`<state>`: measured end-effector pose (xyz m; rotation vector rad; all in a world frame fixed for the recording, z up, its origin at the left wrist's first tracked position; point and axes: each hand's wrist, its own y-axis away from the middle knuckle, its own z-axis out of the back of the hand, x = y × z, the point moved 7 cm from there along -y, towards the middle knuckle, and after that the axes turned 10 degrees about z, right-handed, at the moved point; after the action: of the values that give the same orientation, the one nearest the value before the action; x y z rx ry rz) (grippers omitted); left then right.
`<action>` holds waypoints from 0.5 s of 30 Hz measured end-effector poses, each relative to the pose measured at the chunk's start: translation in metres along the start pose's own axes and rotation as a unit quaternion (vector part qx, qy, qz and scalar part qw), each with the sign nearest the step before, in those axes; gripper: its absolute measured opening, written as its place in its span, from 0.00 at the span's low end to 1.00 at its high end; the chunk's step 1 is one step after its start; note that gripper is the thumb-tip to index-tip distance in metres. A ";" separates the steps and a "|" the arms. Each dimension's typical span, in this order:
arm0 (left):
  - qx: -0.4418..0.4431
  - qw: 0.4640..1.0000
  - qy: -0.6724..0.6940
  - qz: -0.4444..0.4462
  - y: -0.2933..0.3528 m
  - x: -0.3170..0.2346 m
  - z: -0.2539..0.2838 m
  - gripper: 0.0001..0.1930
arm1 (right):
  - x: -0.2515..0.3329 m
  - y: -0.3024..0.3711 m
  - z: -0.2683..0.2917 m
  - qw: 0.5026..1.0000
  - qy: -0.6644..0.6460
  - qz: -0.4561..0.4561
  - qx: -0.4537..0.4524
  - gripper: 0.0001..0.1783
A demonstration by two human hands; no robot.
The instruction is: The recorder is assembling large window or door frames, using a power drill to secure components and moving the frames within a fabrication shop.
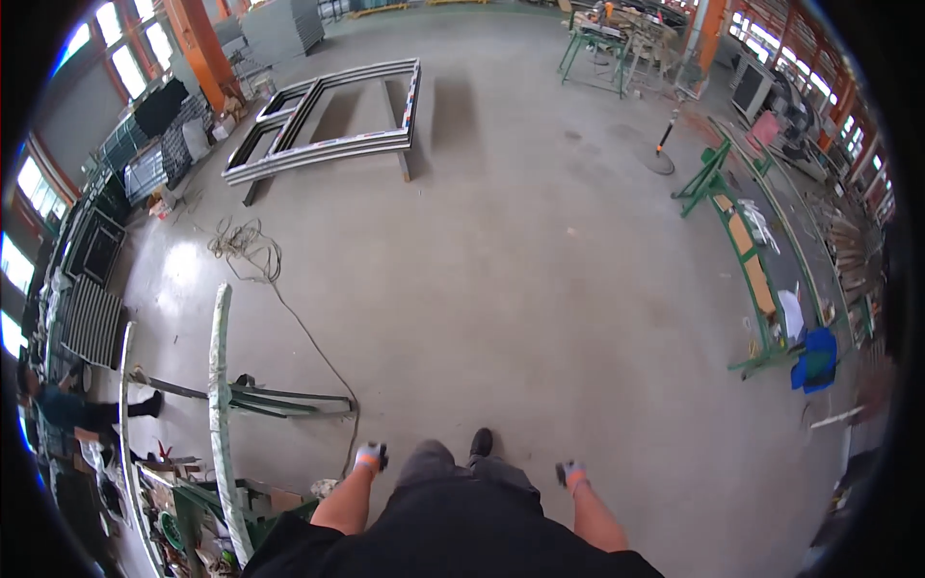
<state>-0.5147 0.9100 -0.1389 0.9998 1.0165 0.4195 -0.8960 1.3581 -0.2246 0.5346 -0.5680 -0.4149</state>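
Observation:
My left hand [370,456] hangs beside my left thigh, in a grey and black work glove with an orange cuff. Its fingers look loosely bent, but they are too small to make out. On the other side, my right hand [570,473] hangs away from my body in a matching glove, its fingers likewise unclear. I see no thing in either hand. Nearest to the left hand are a cable [332,371] on the floor and a green metal stand [289,401]. Only bare grey floor lies around the right hand.
A large metal window frame [318,157] rests on supports ahead. Left, long wrapped bars [220,405] rise beside a cluttered bench, with another person [82,412] beyond. Right stands a long green work table [747,260]; a round-based stand [656,162] is near it. Orange columns [200,48] stand behind.

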 end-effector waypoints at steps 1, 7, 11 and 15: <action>-0.015 0.998 -0.035 0.042 -0.006 0.033 0.009 0.11 | -0.015 -0.022 0.077 0.945 -0.268 -0.076 -0.173 0.09; 0.119 0.693 -0.701 -0.119 -0.059 0.079 -0.014 0.20 | -0.055 -0.166 0.408 0.807 -0.424 -0.094 -0.401 0.08; 0.003 0.717 -0.694 -0.070 -0.143 -0.061 -0.024 0.20 | -0.074 -0.266 0.481 0.770 -0.480 -0.106 -0.406 0.09; -0.023 0.741 -0.670 -0.041 -0.250 -0.367 -0.083 0.12 | -0.061 -0.338 0.471 0.736 -0.587 -0.154 -0.299 0.07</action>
<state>-0.8038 0.5649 -0.1779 0.8971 -0.2850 -0.3822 -1.3007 0.9548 -0.1070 -0.3682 -1.4976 -1.2333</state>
